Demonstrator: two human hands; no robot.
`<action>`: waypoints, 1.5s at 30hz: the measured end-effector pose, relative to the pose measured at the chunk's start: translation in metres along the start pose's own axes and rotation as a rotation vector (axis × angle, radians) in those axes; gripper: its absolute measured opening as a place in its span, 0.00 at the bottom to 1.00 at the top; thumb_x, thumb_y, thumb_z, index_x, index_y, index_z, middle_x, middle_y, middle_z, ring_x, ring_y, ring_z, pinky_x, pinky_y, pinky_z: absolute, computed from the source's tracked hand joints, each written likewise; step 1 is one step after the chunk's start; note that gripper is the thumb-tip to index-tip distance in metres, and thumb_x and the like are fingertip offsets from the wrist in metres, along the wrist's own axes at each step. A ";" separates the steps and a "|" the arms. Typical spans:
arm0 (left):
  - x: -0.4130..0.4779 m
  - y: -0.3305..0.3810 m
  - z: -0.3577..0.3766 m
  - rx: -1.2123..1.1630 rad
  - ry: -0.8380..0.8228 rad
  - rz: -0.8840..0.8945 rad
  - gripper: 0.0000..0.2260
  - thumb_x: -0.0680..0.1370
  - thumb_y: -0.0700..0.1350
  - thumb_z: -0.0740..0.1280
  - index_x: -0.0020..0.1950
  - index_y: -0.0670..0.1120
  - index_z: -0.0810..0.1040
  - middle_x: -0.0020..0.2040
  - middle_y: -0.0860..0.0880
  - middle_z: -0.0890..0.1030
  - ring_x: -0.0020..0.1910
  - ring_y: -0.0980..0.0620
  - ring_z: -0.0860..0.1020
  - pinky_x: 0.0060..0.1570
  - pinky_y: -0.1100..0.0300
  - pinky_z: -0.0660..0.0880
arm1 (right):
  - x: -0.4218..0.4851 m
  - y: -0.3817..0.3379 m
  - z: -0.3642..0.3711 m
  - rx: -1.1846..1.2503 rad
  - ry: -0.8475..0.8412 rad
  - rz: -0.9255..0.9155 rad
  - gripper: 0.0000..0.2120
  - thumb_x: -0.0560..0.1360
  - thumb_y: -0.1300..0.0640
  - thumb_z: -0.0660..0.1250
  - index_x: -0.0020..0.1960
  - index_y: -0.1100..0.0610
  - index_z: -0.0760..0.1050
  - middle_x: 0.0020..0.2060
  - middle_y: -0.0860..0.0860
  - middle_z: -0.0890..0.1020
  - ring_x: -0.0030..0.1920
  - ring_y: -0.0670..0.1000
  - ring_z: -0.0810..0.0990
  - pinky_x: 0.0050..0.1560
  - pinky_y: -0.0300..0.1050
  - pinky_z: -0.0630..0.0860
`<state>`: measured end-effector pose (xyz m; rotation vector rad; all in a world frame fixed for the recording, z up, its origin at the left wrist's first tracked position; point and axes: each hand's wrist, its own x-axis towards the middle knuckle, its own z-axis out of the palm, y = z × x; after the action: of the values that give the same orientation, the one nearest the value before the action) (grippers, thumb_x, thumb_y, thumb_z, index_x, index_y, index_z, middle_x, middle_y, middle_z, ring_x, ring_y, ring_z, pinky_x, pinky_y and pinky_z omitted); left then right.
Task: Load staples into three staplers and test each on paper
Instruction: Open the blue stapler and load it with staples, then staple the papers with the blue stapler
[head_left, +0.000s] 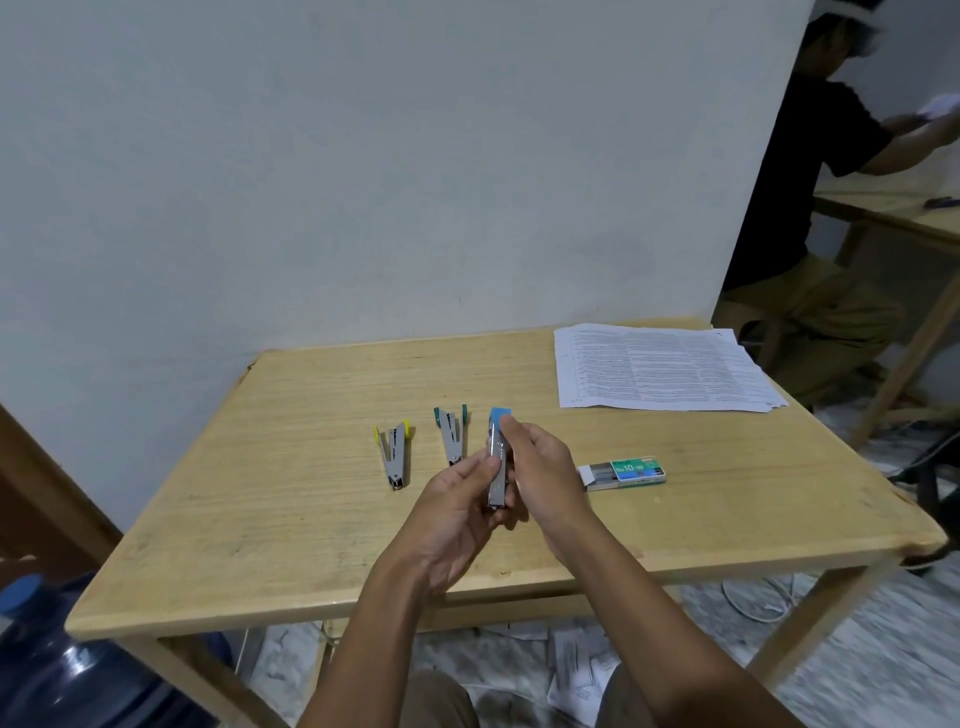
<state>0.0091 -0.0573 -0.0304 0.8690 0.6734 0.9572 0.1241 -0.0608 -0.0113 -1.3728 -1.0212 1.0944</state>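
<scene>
Above the middle of the wooden table (291, 467) I hold a small metal stapler with a blue end (497, 452), its blue tip pointing away from me. My left hand (457, 512) grips its near end from the left. My right hand (545, 475) holds it from the right, with the thumb up near the blue tip. A yellow-tipped stapler (395, 454) and a green-tipped stapler (453, 436) lie spread open on the table to the left. A green box of staples (623, 473) lies open at its left end, right of my hands.
A stack of printed paper (660, 371) lies at the table's far right corner. A blue water jug (67, 670) stands on the floor at the lower left. Loose papers (576, 665) litter the floor under the table. Another person (826, 208) sits at a second table at the far right.
</scene>
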 end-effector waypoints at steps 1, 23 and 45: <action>-0.001 0.000 0.000 0.001 0.005 -0.001 0.15 0.79 0.44 0.66 0.62 0.35 0.76 0.38 0.43 0.76 0.35 0.51 0.74 0.36 0.59 0.70 | -0.001 -0.001 0.000 0.001 0.002 -0.001 0.19 0.81 0.43 0.60 0.46 0.57 0.78 0.23 0.48 0.74 0.22 0.47 0.71 0.24 0.37 0.68; 0.113 -0.003 0.085 0.967 0.371 0.092 0.23 0.78 0.58 0.65 0.67 0.45 0.73 0.59 0.46 0.78 0.54 0.47 0.78 0.54 0.54 0.74 | 0.019 -0.022 -0.181 -0.089 0.248 0.072 0.18 0.75 0.37 0.65 0.42 0.52 0.72 0.35 0.49 0.70 0.27 0.47 0.62 0.31 0.43 0.61; 0.232 -0.019 0.126 1.280 0.605 -0.310 0.32 0.67 0.62 0.76 0.62 0.45 0.71 0.67 0.43 0.63 0.67 0.43 0.62 0.66 0.49 0.66 | 0.063 -0.006 -0.215 -0.017 0.299 0.089 0.19 0.78 0.41 0.64 0.43 0.56 0.67 0.36 0.52 0.67 0.28 0.47 0.61 0.29 0.41 0.61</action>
<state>0.2176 0.1047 -0.0106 1.5092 1.9848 0.4017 0.3475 -0.0452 -0.0043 -1.5538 -0.7594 0.9117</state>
